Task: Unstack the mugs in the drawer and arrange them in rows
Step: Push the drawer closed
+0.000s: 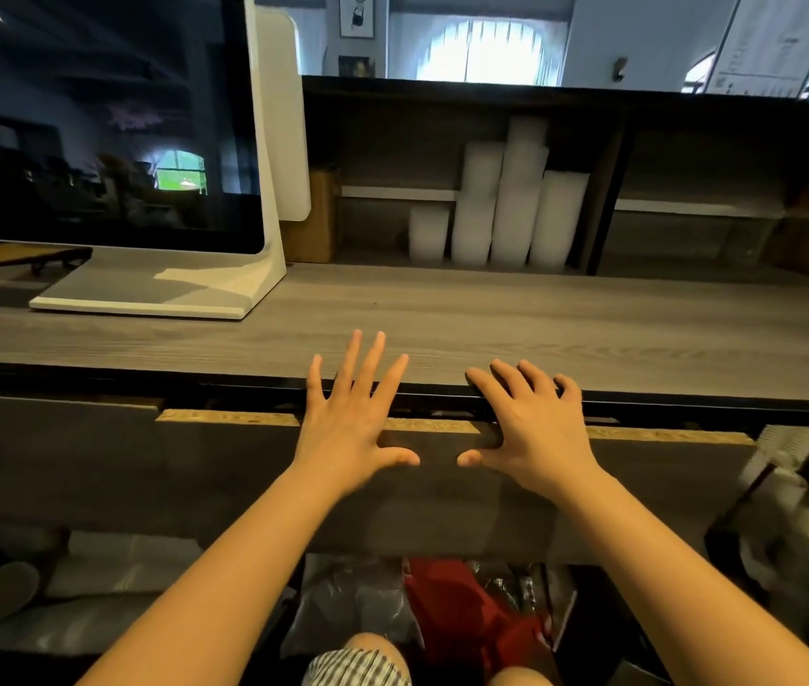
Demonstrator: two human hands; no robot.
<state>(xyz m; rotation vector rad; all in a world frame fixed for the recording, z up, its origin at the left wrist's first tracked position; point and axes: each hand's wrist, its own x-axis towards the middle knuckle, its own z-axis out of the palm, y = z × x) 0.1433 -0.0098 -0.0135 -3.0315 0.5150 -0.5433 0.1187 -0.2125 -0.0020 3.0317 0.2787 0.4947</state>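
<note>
A dark drawer front (224, 467) with a raw chipboard top edge sits under the grey wooden counter (541, 324), out by only a narrow gap. My left hand (355, 420) hovers over that top edge with its fingers spread and straight. My right hand (528, 430) is beside it, fingers spread and slightly bent over the gap, thumb toward the left hand. Neither hand holds anything. The inside of the drawer is hidden and no mugs show.
A white-framed monitor (105, 121) on a stand occupies the counter's left. Stacks of white plastic cups (506, 205) fill a shelf at the back. Below the drawer lie plastic bags and a red bag (461, 606). White items (783, 467) sit at the lower right.
</note>
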